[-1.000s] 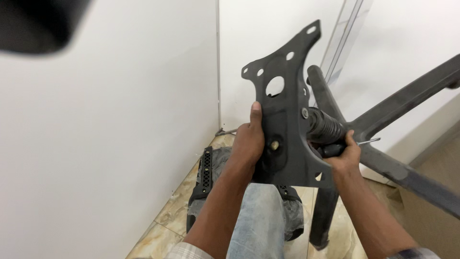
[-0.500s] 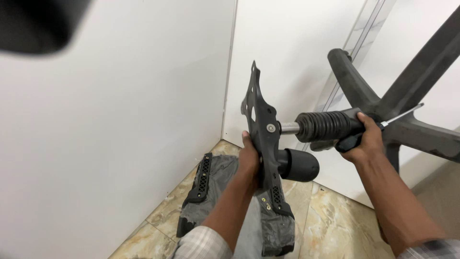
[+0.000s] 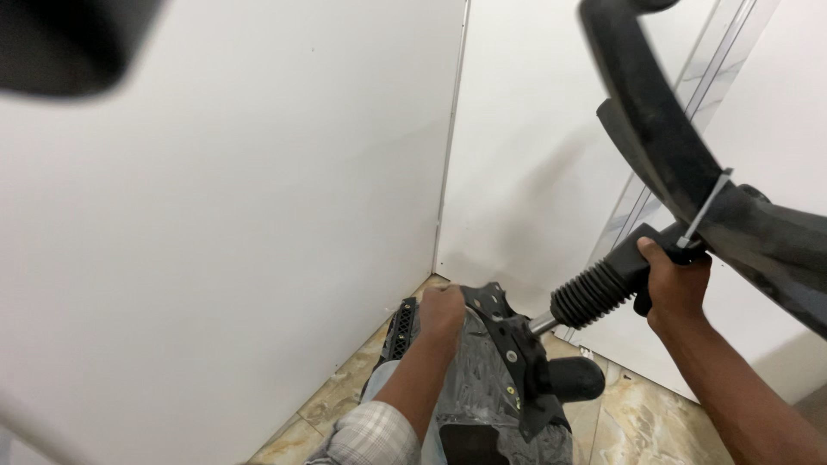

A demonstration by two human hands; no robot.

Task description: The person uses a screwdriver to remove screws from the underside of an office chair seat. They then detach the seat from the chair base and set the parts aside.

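I hold an office chair base assembly tipped up over my lap. My left hand grips the upper edge of the black metal seat plate, which has several holes and a round black knob on its side. My right hand is closed around the gas lift column just above its ribbed black bellows; a thin silver tool shaft sticks up from that hand. The black star base legs rise above and to the right.
A plastic-wrapped chair seat with a black slotted bracket lies on the beige tiled floor under the plate. White walls meet in a corner close ahead. A dark blurred shape fills the top left.
The assembly has swung: the seat plate went down toward the wrapped seat with my left hand, and the star base rose up and right with my right hand.
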